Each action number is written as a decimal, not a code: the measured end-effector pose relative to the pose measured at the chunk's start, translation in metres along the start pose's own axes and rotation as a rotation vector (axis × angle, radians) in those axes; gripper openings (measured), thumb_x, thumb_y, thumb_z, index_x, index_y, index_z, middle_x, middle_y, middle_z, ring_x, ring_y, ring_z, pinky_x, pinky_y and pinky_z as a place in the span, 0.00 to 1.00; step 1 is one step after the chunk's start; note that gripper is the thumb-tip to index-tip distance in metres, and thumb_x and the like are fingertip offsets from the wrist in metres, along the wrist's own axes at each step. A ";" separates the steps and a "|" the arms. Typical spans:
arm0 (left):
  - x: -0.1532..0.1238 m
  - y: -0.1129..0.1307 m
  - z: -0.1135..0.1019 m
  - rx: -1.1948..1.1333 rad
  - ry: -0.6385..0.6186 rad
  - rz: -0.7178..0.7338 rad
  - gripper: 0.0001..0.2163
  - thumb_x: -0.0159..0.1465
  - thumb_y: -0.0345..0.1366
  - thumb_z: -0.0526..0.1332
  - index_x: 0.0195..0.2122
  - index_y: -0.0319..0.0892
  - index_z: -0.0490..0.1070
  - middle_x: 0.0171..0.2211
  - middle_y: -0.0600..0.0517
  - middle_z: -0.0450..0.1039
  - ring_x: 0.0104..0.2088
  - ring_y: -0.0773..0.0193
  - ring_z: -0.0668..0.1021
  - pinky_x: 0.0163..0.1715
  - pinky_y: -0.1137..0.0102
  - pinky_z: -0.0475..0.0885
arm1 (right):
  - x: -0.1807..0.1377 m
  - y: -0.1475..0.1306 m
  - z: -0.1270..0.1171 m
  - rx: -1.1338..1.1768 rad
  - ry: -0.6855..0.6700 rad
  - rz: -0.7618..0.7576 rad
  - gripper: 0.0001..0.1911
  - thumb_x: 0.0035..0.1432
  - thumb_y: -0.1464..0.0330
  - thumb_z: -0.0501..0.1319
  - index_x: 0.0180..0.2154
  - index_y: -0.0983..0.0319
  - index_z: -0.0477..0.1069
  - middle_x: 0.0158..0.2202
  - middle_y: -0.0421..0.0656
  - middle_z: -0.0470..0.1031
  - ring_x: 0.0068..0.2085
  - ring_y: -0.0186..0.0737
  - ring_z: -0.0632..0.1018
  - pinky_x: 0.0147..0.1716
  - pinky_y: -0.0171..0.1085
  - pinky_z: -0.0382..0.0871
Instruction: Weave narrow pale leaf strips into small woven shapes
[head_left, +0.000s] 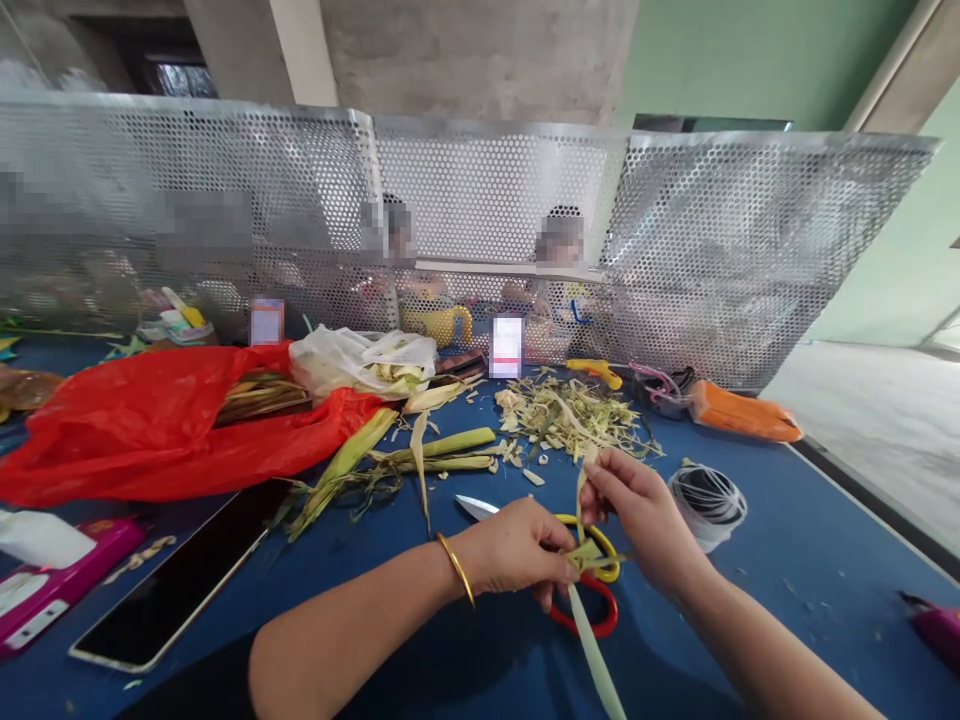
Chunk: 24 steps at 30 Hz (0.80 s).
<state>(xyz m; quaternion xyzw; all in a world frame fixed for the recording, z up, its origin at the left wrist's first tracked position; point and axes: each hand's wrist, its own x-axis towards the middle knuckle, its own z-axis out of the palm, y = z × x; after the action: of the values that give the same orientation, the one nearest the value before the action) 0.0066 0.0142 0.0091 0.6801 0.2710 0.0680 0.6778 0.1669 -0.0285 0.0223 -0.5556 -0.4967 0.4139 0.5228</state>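
My left hand is closed in a pinch on a pale green leaf strip that trails toward me. My right hand pinches the same strip's upper end, which sticks up between its fingers. Under both hands lie scissors with one yellow and one red handle loop; their blade tip shows to the left of my left hand. A gold bangle sits on my left wrist.
Long green leaves lie left of centre beside a red plastic bag. A heap of leaf trimmings is beyond my hands. A coil of white wire is to the right. A tablet lies at left. A perforated metal screen stands behind.
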 end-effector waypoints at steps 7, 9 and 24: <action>0.000 0.002 -0.006 0.000 0.044 0.050 0.10 0.52 0.41 0.64 0.21 0.39 0.75 0.15 0.56 0.68 0.16 0.72 0.67 0.19 0.76 0.58 | 0.000 0.004 0.001 0.130 0.057 -0.010 0.18 0.53 0.53 0.63 0.30 0.61 0.65 0.28 0.40 0.76 0.28 0.36 0.78 0.28 0.34 0.69; 0.001 0.001 -0.003 -0.006 0.080 0.044 0.11 0.52 0.43 0.65 0.21 0.39 0.75 0.15 0.55 0.68 0.16 0.72 0.66 0.18 0.76 0.56 | -0.001 0.005 0.003 0.132 0.034 -0.009 0.17 0.54 0.54 0.63 0.30 0.61 0.65 0.28 0.40 0.76 0.29 0.36 0.78 0.30 0.35 0.70; -0.006 0.012 -0.011 -0.221 0.365 0.039 0.13 0.47 0.43 0.69 0.21 0.36 0.75 0.19 0.51 0.73 0.17 0.71 0.70 0.21 0.74 0.67 | 0.011 0.006 -0.023 -0.973 -0.260 -0.768 0.11 0.65 0.68 0.53 0.33 0.60 0.71 0.29 0.40 0.76 0.32 0.36 0.74 0.52 0.46 0.57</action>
<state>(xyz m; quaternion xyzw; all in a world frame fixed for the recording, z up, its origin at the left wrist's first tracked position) -0.0003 0.0221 0.0226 0.5831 0.3670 0.2324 0.6865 0.1920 -0.0211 0.0201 -0.4571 -0.8514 -0.0123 0.2569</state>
